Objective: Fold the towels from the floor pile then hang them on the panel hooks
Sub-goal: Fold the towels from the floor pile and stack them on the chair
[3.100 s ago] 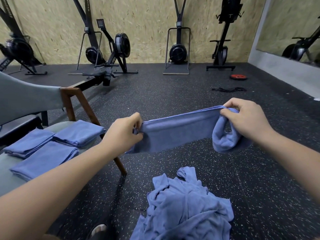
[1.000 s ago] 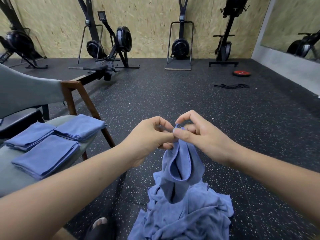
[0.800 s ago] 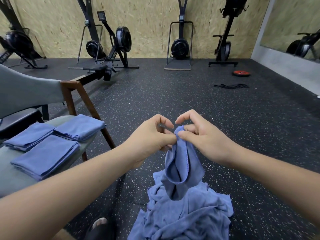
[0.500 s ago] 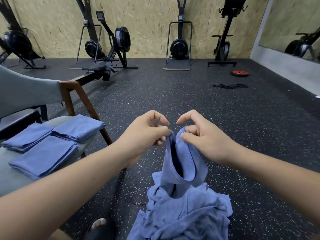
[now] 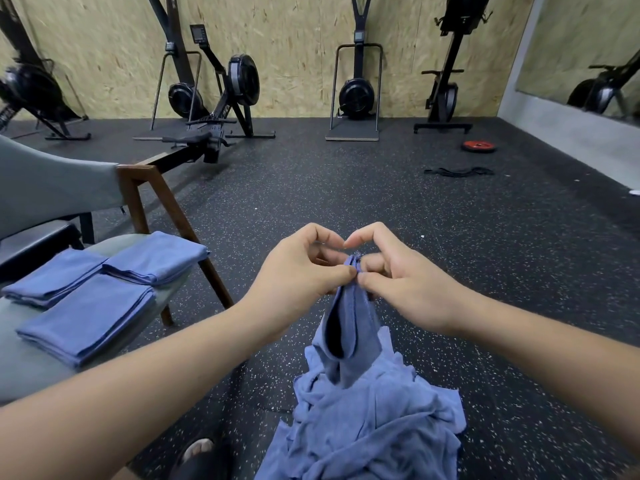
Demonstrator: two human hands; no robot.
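We see the left hand [image 5: 298, 271] and the right hand [image 5: 405, 285] meeting over the floor, index fingertips almost touching. Each hand pinches the top edge of a blue towel [image 5: 349, 320] between thumb and curled fingers, the two grips side by side. The towel hangs doubled in a narrow loop, down to the crumpled towel pile [image 5: 367, 427] on the speckled rubber floor [image 5: 485, 271]. To our left, three folded towels [image 5: 86, 323] lie on the grey chair seat [image 5: 31, 375]

Floor [image 5: 415, 220] bearing towel pile [image 5: 374, 420], chair seat [image 5: 20, 375] with perhaps three folded towels [image 5: 86, 320]
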